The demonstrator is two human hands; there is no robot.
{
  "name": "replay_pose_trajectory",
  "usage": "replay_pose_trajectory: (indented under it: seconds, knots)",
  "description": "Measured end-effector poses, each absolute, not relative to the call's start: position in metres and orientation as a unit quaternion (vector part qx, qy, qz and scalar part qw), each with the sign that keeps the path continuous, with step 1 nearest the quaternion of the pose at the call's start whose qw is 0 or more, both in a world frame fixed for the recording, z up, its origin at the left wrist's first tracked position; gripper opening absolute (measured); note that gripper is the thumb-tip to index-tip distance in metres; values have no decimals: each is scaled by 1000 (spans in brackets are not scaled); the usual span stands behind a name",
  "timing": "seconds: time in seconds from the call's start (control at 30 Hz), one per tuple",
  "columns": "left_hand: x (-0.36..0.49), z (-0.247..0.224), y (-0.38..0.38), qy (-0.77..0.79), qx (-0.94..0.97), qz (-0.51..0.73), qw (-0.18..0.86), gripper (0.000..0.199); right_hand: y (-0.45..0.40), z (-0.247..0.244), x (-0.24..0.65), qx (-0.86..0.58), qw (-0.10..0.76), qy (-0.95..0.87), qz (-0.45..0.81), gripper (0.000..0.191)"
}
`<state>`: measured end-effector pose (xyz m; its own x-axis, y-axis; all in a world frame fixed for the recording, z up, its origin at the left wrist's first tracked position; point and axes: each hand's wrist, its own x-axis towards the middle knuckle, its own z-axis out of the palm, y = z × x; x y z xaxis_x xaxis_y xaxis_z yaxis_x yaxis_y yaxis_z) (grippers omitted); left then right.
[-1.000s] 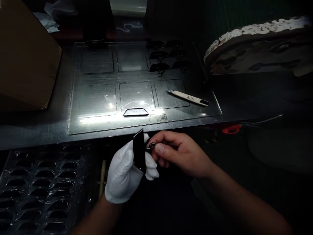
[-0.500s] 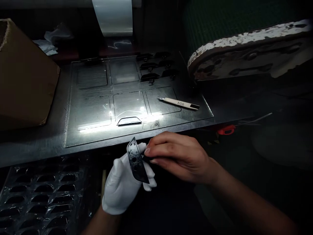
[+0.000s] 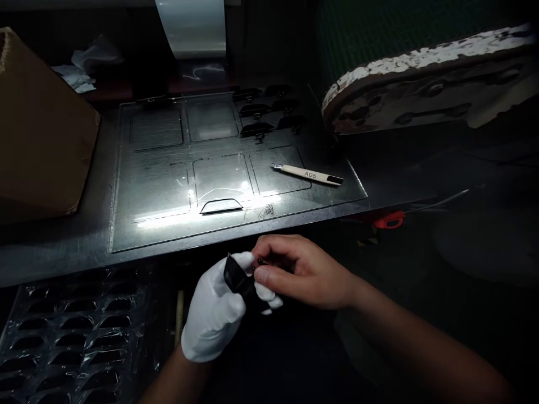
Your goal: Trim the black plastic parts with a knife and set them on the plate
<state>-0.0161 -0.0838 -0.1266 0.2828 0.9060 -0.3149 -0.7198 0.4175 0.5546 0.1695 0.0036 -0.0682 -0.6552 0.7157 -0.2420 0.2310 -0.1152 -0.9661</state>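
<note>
Left hand (image 3: 215, 315), gloved, grips tilted part (image 3: 236, 276). Right hand (image 3: 301, 275), just beside, pinches small dark piece (image 3: 260, 262). Risk: part may twist loose if right pulls unevenly.

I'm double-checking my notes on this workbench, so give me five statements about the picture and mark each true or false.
1. The left hand wears a white glove. True.
2. The right hand is gloved too. False: it is bare.
3. The left hand holds a dark part. True.
4. The tool marked A06 is in the right hand. False: it lies on the flat sheet on the bench.
5. A cardboard box stands at the picture's right edge. False: it stands at the left edge.
</note>
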Motion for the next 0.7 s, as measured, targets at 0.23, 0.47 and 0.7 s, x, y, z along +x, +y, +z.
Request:
replay_pose_trajectory:
  seconds: [0.23, 0.47, 0.7]
  knots:
    - [-33, -119, -78, 540, 316, 499, 599, 42, 0, -74, 157, -307, 265, -855, 323, 10]
    - [-51, -126, -83, 365, 207, 528, 738, 43, 17, -66, 133, -337, 125, -711, 604, 25]
    - [-88, -130, -81, 349, 192, 561, 726, 40, 38, -55, 82, -196, 123, -868, 439, 17]
